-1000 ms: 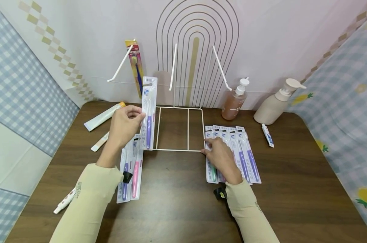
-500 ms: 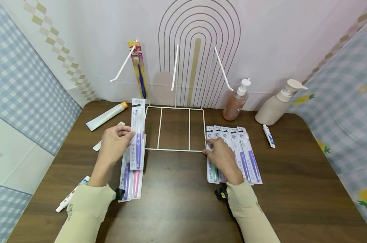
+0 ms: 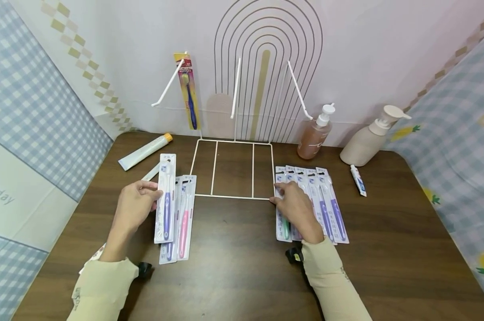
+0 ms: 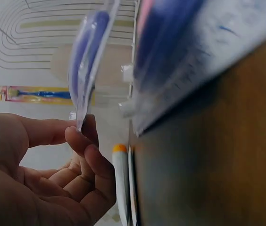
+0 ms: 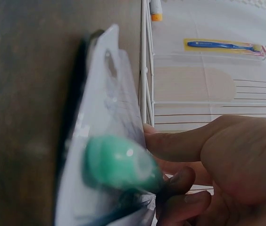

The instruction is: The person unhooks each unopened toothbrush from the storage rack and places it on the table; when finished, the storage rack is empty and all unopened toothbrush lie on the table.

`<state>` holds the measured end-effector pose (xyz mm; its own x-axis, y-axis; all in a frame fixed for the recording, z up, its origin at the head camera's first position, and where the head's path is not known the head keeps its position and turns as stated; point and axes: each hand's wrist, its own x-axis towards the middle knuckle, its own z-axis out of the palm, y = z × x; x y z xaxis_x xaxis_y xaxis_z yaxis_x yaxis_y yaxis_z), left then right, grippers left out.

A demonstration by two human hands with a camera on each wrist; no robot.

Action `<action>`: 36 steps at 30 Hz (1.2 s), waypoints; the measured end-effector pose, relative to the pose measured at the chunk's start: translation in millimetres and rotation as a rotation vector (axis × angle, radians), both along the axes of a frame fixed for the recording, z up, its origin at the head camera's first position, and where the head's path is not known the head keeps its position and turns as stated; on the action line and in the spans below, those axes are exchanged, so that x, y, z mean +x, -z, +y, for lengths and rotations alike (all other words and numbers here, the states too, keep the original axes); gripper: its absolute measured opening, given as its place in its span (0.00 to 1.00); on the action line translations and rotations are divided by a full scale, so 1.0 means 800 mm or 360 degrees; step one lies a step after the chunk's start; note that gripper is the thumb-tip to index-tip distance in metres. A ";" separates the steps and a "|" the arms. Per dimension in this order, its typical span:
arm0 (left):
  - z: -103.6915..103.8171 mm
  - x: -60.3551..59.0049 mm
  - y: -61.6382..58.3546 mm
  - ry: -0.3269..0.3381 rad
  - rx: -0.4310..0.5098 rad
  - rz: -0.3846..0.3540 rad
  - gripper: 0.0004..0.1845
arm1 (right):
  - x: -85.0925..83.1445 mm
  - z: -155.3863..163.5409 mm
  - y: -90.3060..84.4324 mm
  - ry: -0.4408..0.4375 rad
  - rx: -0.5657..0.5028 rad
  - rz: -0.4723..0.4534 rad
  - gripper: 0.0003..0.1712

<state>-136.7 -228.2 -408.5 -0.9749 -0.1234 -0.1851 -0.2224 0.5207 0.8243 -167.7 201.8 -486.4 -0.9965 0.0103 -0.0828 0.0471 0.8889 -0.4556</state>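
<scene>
In the head view my left hand (image 3: 137,205) pinches the edge of a packaged toothbrush (image 3: 166,218) with a purple handle. The pack overlaps two others at the left, one a pink toothbrush (image 3: 183,234). Seen from the left wrist, thumb and fingers meet on the clear blister edge. My right hand (image 3: 294,203) has its thumb and index fingertips at the front right corner of a white wire rack (image 3: 234,196), gripping it there. Under and beside that hand lie several toothbrush packs, including a green-handled toothbrush (image 5: 119,162) and a purple-handled toothbrush (image 3: 338,218).
A yellow-and-red toothbrush pack (image 3: 190,93) hangs on the rack's left hook (image 3: 170,82). Toothpaste tubes (image 3: 145,151) lie at the left, and a small tube (image 3: 358,180) at the right. An amber pump bottle (image 3: 314,138) and a beige pump bottle (image 3: 364,142) stand at the back.
My left hand has moved left and down, away from the rack, bringing the purple toothbrush pack over the left packs. My right hand has stayed at the rack's corner.
</scene>
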 end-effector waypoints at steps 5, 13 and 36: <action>-0.013 0.006 0.007 0.0036 -0.0035 -0.0065 0.23 | 0.002 0.002 -0.003 0.0010 -0.0013 0.0003 0.33; -0.027 0.016 0.015 0.0123 -0.0081 -0.0145 0.24 | 0.002 0.003 -0.005 -0.0003 -0.0017 0.0002 0.32; -0.049 0.009 0.049 0.0313 -0.0411 -0.0256 0.15 | 0.004 -0.002 -0.007 0.0003 -0.0047 0.0005 0.32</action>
